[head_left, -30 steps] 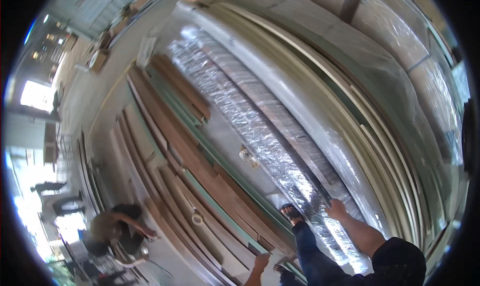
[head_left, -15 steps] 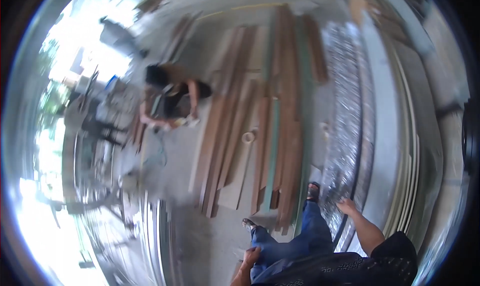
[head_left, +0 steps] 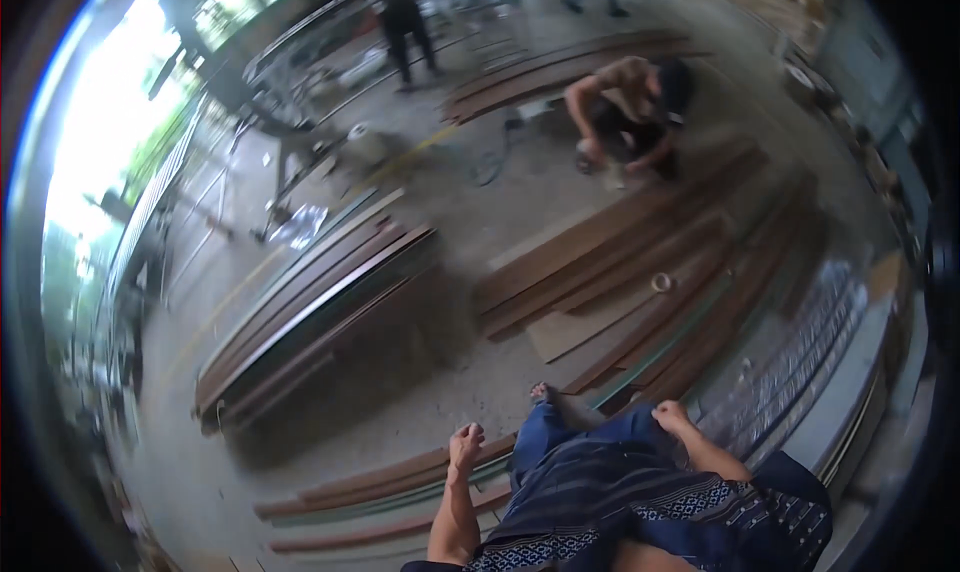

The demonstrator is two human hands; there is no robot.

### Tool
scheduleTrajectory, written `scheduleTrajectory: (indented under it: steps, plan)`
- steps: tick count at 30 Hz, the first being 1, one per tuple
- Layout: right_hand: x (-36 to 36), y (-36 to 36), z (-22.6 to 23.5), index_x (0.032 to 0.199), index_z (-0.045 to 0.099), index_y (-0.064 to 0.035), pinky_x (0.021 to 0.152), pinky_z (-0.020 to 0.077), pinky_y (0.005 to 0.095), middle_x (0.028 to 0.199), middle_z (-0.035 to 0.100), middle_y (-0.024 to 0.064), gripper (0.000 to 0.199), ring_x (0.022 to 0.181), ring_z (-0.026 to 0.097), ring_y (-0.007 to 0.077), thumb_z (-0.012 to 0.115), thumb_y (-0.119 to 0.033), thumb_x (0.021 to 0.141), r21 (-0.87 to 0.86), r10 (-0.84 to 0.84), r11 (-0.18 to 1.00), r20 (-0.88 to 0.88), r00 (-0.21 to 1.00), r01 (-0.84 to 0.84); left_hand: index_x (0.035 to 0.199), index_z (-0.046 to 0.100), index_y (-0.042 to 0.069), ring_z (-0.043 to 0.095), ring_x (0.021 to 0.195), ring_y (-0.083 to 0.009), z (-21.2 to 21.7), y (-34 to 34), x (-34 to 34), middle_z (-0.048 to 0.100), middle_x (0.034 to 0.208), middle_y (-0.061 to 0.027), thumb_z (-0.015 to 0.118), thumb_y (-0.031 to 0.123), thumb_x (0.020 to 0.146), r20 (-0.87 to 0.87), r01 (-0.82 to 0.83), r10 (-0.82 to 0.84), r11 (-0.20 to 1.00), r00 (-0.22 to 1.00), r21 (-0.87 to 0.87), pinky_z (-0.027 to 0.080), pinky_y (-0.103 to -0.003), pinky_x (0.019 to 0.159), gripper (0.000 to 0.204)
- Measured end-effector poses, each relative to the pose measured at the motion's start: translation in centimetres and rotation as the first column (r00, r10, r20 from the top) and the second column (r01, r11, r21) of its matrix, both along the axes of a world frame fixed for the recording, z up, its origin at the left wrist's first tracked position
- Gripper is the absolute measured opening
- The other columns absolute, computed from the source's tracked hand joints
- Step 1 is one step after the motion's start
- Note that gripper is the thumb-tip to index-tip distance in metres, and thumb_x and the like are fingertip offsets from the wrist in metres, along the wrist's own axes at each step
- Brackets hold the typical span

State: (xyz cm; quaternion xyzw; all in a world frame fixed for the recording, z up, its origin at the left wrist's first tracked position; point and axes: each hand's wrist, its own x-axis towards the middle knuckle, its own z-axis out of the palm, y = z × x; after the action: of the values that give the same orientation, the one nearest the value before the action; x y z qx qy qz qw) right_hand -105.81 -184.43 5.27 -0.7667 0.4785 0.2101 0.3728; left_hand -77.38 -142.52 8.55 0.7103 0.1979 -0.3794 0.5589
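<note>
My left hand [head_left: 466, 446] is raised at my left side with its fingers curled in, and nothing shows in it. It hovers above brown and green planks [head_left: 400, 482] on the floor, apart from them. My right hand [head_left: 674, 418] is also closed, beside my right thigh, with nothing visible in it. Beyond it lie brown planks [head_left: 640, 242] and one green strip [head_left: 655, 344]. A roll of tape [head_left: 661, 283] rests on these planks. To the right of my right hand is a long bundle in clear plastic wrap [head_left: 790, 357].
A person [head_left: 630, 112] crouches at the far end of the planks, hands low. Another stack of long profiles [head_left: 320, 307] lies to the left. Farther back stand a person in dark trousers [head_left: 403, 32] and a white container [head_left: 367, 144]. Long boards [head_left: 865, 372] line the right side.
My view has swung left, so the planks and crouching person now appear farther right. My left hand has risen from beside my leg. My right hand now sits farther from the wrapped bundle.
</note>
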Motion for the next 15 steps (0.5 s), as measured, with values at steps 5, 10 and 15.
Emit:
scheduleTrajectory:
  steps: [5,10,15]
  plan:
    - [17.9,1.0,3.6,0.094,0.068,-0.0038,0.047,0.0445,0.0276,0.074,0.064,0.0031,0.020,0.062,0.058,0.0099,0.063,-0.020,0.085,0.312,-0.120,0.948,0.157,0.980,0.066,0.077,0.065,0.003,0.049,0.061,-0.0062,-2.2,9.5,-1.3,0.057,0.066,0.0021,0.055,0.027,0.089,0.148,-0.139,0.112,0.972,0.983,0.188,0.038,-0.025,0.051,0.029]
    - [28.1,2.1,2.1,0.088,0.067,0.0006,0.040,0.0428,0.0264,0.070,0.064,0.0058,0.024,0.053,0.057,0.0112,0.060,-0.022,0.085,0.240,0.258,0.926,0.162,0.952,-0.292,0.084,0.070,0.003,0.056,0.061,-0.0106,-7.7,10.7,-8.1,0.063,0.070,-0.0031,0.059,0.033,0.087,-0.055,-0.410,0.428,0.889,0.902,0.207,0.044,-0.028,0.053,0.032]
    - [35.0,4.8,-1.7,0.072,0.066,-0.0015,0.039,0.0391,0.0301,0.058,0.058,0.0044,0.019,0.043,0.050,0.0147,0.060,-0.017,0.082,0.265,0.411,0.890,-0.114,0.905,-0.371,0.085,0.069,-0.003,0.057,0.064,-0.0169,-9.3,8.2,-14.5,0.065,0.075,-0.0067,0.063,0.037,0.084,-0.082,-0.482,0.507,0.850,0.858,0.212,0.046,-0.034,0.058,0.041]
